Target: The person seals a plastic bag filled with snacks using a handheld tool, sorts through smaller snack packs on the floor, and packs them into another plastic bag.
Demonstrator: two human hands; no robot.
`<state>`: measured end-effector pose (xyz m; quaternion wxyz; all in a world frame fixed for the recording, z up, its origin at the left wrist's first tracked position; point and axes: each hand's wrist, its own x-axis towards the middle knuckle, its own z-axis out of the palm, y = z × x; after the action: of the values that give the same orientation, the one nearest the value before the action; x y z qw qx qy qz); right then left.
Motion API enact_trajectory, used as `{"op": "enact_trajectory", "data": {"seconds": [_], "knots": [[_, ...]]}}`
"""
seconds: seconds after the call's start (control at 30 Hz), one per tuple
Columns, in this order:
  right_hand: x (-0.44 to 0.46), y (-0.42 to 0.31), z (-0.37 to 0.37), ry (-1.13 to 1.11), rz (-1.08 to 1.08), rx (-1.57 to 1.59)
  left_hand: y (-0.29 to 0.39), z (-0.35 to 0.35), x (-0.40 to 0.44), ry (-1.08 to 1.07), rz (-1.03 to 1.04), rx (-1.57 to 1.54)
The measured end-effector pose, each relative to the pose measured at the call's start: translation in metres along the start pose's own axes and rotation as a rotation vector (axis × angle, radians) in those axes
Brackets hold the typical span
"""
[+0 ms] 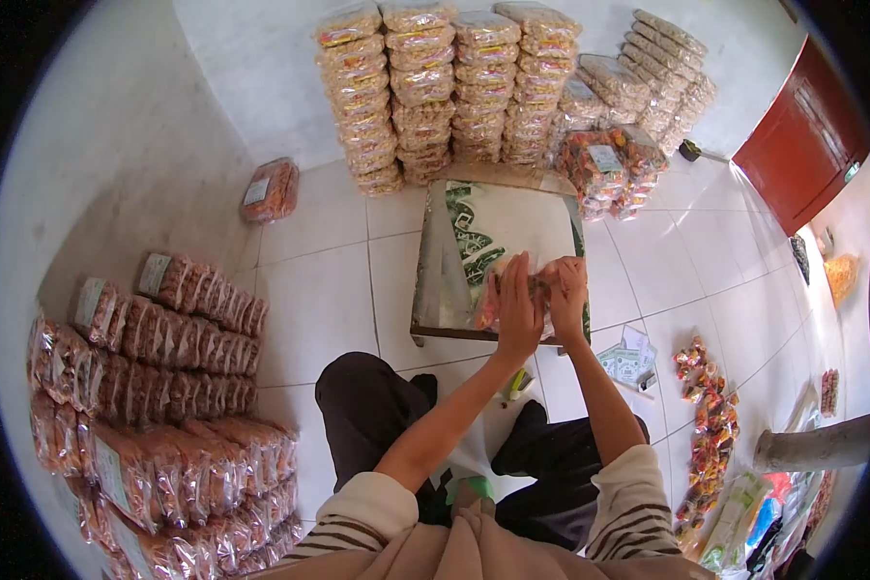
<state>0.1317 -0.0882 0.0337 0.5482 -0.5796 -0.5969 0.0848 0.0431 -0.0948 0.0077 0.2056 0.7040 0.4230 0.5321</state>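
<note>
A low table (432, 295) stands in front of my knees, with a white and green printed sheet (527, 217) on its top. Near the table's front edge lies a clear plastic bag (486, 311) with colourful contents, partly hidden under my hands. My left hand (519, 304) rests on the bag, its fingers stretched out and pointing away from me. Close beside it, my right hand (566, 290) has its fingers curled in around the gathered right end of the bag. What exactly is inside the bag is too small to tell.
Tall stacks of snack bags (420, 97) stand against the back wall. Rows of reddish-brown packets (164, 329) fill the left side. To the right are papers (628, 360), a line of small packets (708, 425) and a grey pole (812, 443). A red door (807, 126) is back right.
</note>
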Motion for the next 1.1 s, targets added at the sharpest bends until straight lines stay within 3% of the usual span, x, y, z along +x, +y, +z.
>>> {"op": "enact_trajectory", "data": {"seconds": [0.1, 0.23, 0.3, 0.33, 0.4, 0.43, 0.5, 0.63, 0.7, 0.83, 0.93, 1.1], "knots": [[-0.001, 0.005, -0.002, -0.031, -0.067, 0.030, -0.004, 0.002, 0.005, 0.093, 0.020, -0.004], [0.001, 0.003, -0.004, -0.059, -0.119, -0.012, -0.023, -0.013, 0.016, 0.011, -0.027, 0.079], [0.001, 0.002, -0.004, -0.056, -0.146, -0.011, -0.036, -0.020, 0.033, -0.190, -0.145, -0.012], [0.001, 0.002, -0.004, -0.059, -0.135, -0.014, -0.048, -0.021, 0.045, -0.194, -0.144, -0.010], [0.005, 0.005, -0.002, -0.061, -0.124, -0.017, -0.061, -0.023, 0.065, -0.480, -0.065, -0.258], [0.011, 0.008, -0.001, -0.060, -0.115, -0.035, -0.059, -0.021, 0.066, -0.482, -0.063, -0.257], [0.018, 0.014, 0.003, -0.054, -0.110, -0.052, -0.045, -0.015, 0.071, -0.238, -0.041, -0.558], [0.033, 0.021, 0.013, -0.038, -0.127, -0.057, -0.036, -0.015, 0.094, -0.102, -0.114, -0.717], [0.036, 0.017, 0.016, -0.048, -0.126, -0.065, -0.046, -0.019, 0.102, -0.214, -0.001, -0.538], [0.033, 0.010, 0.016, -0.134, -0.111, -0.057, -0.057, -0.017, 0.098, -0.191, -0.088, -0.453], [0.028, 0.014, 0.017, -0.179, -0.050, -0.098, -0.051, -0.017, 0.092, -0.131, -0.141, -0.520], [0.022, -0.005, 0.007, -0.195, 0.043, -0.145, -0.038, -0.014, 0.090, 0.022, -0.035, -0.178]]}}
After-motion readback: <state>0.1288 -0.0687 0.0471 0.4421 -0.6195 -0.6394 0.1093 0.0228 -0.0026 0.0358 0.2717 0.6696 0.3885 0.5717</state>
